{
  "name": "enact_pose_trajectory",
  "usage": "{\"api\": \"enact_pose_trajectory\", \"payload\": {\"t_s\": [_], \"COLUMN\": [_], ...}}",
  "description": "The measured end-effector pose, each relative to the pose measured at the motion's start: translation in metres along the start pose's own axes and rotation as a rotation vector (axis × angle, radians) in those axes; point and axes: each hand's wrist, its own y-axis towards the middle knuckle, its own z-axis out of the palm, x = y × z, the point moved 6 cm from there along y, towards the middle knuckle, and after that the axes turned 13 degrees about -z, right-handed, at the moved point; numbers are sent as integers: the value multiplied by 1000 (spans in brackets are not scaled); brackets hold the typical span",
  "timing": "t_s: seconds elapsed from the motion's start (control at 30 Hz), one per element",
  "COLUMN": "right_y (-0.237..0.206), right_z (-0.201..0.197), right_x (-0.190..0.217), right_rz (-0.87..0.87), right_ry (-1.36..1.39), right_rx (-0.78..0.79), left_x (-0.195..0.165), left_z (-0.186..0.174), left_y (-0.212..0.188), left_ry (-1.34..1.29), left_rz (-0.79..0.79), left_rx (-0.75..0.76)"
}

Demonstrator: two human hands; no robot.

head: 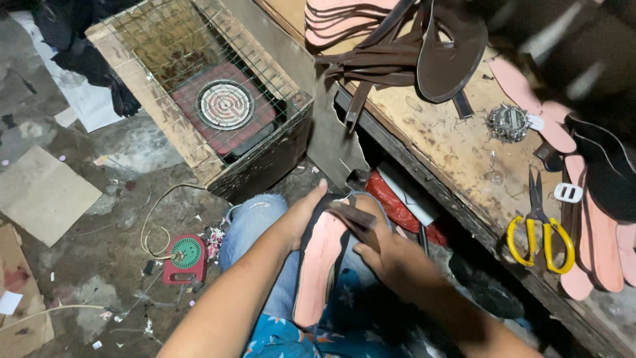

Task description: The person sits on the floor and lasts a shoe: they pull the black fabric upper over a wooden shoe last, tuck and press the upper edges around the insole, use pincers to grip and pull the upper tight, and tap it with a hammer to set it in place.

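- A long wooden workbench (457, 142) is seen at the right, strewn with pink insoles and dark brown straps.
- A wire-mesh box (199, 86) is set on the floor at upper left, with a coil hotplate (225, 105) inside it.
- A pink sandal sole (319, 265) is held over the lap, between both hands.
- Its upper left edge is gripped by the left hand (301, 215), thumb raised.
- A dark brown strap (354, 219) is pressed onto the sole by the closed fingers of the right hand (391, 255).
- Yellow-handled scissors (542, 232) are laid on the bench edge.
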Motion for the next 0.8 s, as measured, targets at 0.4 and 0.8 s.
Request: {"api": "enact_pose_trajectory", "payload": {"t_s": [0.4, 0.8], "right_y": [7, -8], "right_z": [-33, -35], "right_x": [43, -81], "right_rz": [7, 253], "right_ry": [-77, -229], "right_rx": [98, -327], "left_x": [0, -20], "left_z": [-8, 28], "left_y": [8, -51], "left_ry": [-75, 206], "left_rz": [16, 273], "left_rx": [18, 11]}}
